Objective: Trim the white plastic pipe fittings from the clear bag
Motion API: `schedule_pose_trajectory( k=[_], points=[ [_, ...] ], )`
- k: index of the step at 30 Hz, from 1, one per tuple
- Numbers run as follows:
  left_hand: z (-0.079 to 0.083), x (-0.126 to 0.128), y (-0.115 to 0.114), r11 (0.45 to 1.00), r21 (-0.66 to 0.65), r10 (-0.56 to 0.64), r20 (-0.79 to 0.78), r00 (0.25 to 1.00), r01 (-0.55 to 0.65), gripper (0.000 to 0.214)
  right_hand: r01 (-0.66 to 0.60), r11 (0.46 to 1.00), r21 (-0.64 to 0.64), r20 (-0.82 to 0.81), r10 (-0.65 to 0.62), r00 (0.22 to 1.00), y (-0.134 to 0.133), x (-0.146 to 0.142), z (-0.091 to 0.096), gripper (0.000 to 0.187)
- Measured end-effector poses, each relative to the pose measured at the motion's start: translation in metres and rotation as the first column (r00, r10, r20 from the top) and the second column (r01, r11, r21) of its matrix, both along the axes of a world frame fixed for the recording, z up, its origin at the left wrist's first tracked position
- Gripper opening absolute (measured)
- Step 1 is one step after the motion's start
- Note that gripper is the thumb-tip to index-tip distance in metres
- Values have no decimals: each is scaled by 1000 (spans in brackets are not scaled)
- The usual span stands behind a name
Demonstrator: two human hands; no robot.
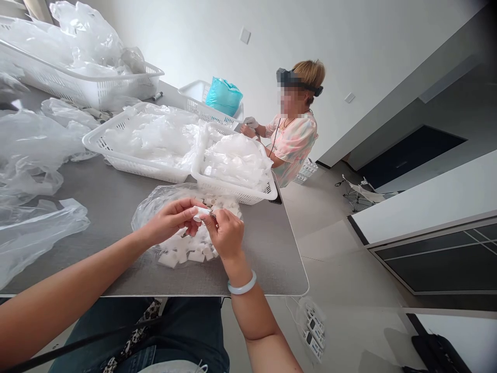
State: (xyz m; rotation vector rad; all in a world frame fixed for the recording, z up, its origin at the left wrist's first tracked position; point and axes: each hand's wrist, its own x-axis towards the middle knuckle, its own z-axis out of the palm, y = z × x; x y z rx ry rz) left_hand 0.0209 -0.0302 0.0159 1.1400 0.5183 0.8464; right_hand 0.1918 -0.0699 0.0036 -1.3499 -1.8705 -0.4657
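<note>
My left hand (173, 219) pinches a small white plastic piece (201, 213) between thumb and fingers. My right hand (225, 231), a pale bangle on its wrist, is closed on the same piece from the right, its fingertips meeting the left hand's. Both hands hover over an open clear plastic bag (155, 207) holding several small white plastic parts (190, 253) on the grey table (112, 202).
White baskets (128, 163) (233, 192) filled with clear bags stand behind the pile; more baskets and loose bags lie to the left. Another person (293, 140) in gloves and a headset works at the far end. A power strip (312, 326) lies on the floor.
</note>
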Motion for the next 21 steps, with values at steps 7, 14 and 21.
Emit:
schedule_pose_trajectory(
  k=[7,14,21],
  points=[
    [1,-1,0,999,36,26,-52,998,-24,32,-12,1000,-26,48,13,999,2,3,-3,59],
    [2,-2,2,998,51,30,-34,999,-28,32,-121,988,-91,20,123,992,2,7,1,55],
    [4,0,1,998,42,52,-39,998,-51,32,-106,989,-101,80,114,990,3,8,1,48]
  ],
)
